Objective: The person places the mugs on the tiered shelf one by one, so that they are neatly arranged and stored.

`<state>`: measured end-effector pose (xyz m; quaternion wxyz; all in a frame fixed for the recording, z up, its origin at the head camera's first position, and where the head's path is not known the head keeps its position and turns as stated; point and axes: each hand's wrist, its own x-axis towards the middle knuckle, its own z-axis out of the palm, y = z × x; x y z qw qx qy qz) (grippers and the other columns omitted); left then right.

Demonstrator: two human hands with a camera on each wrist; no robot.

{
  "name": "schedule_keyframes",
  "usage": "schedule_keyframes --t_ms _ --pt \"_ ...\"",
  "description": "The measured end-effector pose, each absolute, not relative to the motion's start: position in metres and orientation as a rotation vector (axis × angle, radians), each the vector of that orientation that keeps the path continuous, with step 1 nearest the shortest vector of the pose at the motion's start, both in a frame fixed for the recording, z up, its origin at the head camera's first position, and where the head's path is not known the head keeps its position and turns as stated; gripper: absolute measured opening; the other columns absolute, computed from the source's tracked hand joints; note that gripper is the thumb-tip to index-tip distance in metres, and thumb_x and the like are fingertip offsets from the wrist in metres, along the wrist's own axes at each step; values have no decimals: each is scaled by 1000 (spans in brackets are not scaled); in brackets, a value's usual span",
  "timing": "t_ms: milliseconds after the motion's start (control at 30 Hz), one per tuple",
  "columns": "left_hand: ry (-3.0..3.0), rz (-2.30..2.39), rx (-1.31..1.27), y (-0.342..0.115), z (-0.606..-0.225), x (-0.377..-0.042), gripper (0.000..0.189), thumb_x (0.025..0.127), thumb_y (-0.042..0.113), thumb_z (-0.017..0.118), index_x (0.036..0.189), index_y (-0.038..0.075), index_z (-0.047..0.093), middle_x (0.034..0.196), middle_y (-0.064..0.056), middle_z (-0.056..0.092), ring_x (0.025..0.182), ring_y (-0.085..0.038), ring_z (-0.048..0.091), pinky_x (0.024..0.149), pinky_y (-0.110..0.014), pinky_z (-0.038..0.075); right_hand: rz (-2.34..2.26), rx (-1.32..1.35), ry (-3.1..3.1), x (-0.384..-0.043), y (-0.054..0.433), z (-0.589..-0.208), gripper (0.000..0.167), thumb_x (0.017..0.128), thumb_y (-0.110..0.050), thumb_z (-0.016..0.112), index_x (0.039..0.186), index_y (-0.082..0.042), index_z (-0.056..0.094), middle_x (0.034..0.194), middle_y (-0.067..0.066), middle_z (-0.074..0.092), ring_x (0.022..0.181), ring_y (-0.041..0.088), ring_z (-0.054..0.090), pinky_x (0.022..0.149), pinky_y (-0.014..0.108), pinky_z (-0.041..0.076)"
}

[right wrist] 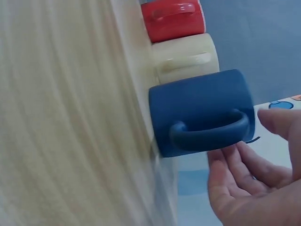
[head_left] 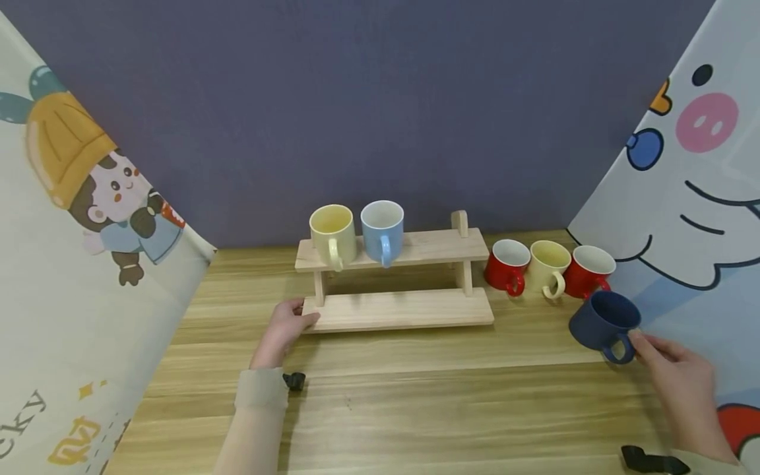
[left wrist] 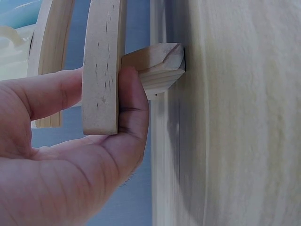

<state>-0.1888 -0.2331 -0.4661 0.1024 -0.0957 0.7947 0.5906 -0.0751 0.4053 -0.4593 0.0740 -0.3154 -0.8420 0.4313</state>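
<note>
My left hand (head_left: pixel 289 324) grips the left end of the lower board of a two-tier wooden shelf (head_left: pixel 404 310). In the left wrist view its thumb and fingers lie on opposite faces of the board end (left wrist: pixel 100 80). A yellow mug (head_left: pixel 332 231) and a light blue mug (head_left: pixel 382 231) stand on the upper board's left half. At the far right, my right hand (head_left: pixel 679 376) is beside a dark blue mug (head_left: pixel 600 323), close to its handle. The right wrist view shows that thumb and fingers (right wrist: pixel 218 181) spread apart near the mug's rim, not closed round it.
Right of the shelf a red mug (head_left: pixel 505 267), a pale yellow mug (head_left: pixel 546 267) and another red mug (head_left: pixel 588 270) stand in a row behind the dark blue one. A dark panel (head_left: pixel 380 119) backs the wooden table (head_left: pixel 415 409), with printed panels on both sides.
</note>
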Motion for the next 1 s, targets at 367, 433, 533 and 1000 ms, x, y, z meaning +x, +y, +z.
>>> schedule_keyframes --t_ms 367,433,533,1000 --pt "2338 1749 -291 -232 -466 -188 64 100 3 64 150 -18 29 143 -33 36 126 -39 44 89 -33 54 1367 -637 -2682 -78 405 -474 78 101 -57 54 127 15 62 87 -2 75 75 -14 53 60 17 51" --pt "2327 1755 -294 -233 -466 -188 66 100 3 64 151 -17 27 147 -33 31 130 -39 40 91 -34 53 1389 -594 -2670 -78 405 -474 77 103 -54 52 130 17 59 88 -1 75 78 -16 50 61 17 52" --pt "2326 1756 -288 -233 -466 -187 66 100 3 63 151 -17 27 146 -32 33 127 -38 43 92 -35 53 1393 -522 -2657 -77 405 -476 71 105 -48 51 130 19 58 88 -1 75 81 -18 50 62 16 52" --pt "2363 1743 -298 -231 -466 -190 60 99 3 65 147 -18 35 126 -27 51 105 -30 57 84 -32 55 1373 -570 -2681 -77 407 -477 70 103 -52 54 121 15 66 87 -3 75 80 -16 48 61 14 48"
